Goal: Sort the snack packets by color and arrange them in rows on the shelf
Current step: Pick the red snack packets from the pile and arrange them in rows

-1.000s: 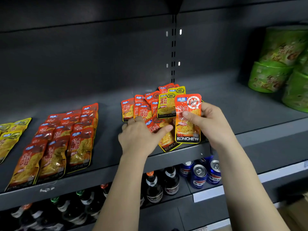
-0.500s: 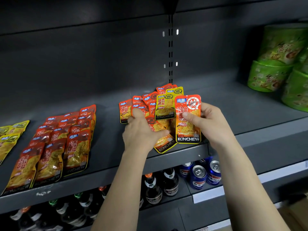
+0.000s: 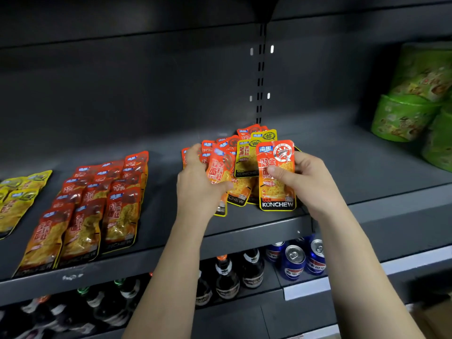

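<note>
Two hands: left hand (image 3: 198, 189), right hand (image 3: 310, 184); three red packet rows (image 3: 97, 204); blue cans (image 3: 294, 261), green bowls (image 3: 403, 118): at least three each.

I see the right hand (image 3: 310, 184) pinching an orange packet (image 3: 277, 189) upright at the shelf (image 3: 354, 167) edge. The left hand (image 3: 199, 192) grips a second orange packet (image 3: 218, 167) over the mixed pile (image 3: 247, 155). Orange rows (image 3: 97, 206) lie left.

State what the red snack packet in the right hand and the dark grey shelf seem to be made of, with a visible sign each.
Red snack packet: probably glossy plastic film; it shows glare patches and a sealed edge. Dark grey shelf: probably matt painted metal; it has a thin, flat front lip.
</note>
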Tool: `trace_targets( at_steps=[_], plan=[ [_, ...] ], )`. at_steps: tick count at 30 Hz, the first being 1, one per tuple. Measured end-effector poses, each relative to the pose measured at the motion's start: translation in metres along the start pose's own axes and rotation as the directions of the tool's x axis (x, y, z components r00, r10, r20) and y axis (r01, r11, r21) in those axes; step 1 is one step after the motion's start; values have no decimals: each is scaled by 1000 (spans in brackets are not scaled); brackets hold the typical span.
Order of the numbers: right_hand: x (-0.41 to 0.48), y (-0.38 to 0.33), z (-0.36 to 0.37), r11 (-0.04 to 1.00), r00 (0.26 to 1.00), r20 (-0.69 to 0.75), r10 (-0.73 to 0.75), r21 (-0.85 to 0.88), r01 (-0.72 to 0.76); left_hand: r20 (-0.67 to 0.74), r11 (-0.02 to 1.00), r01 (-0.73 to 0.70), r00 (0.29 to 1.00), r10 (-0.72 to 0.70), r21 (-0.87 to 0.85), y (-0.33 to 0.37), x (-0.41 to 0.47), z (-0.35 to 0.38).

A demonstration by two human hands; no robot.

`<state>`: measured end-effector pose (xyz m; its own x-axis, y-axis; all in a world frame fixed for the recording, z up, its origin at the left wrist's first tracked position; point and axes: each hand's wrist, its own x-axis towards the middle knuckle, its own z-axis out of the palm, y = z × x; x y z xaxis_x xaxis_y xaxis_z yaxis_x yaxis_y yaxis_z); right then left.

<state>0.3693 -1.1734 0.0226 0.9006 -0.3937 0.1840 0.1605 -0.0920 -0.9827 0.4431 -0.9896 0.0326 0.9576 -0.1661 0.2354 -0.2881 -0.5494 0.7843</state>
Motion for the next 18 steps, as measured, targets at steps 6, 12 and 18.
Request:
trace_targets(
  at_steps=[6,12,18],
  plan=[
    [7,-2,13,998,1000,9,0,-64,0,39,985,-108,994,103,137,-7,5,-30],
    [14,-10,38,983,999,21,-31,-183,34,109,958,-184,981,163,220,-33,22,-70],
    [24,-17,67,936,997,49,-66,-343,78,122,946,-204,976,178,252,-48,30,-117]
  ],
)
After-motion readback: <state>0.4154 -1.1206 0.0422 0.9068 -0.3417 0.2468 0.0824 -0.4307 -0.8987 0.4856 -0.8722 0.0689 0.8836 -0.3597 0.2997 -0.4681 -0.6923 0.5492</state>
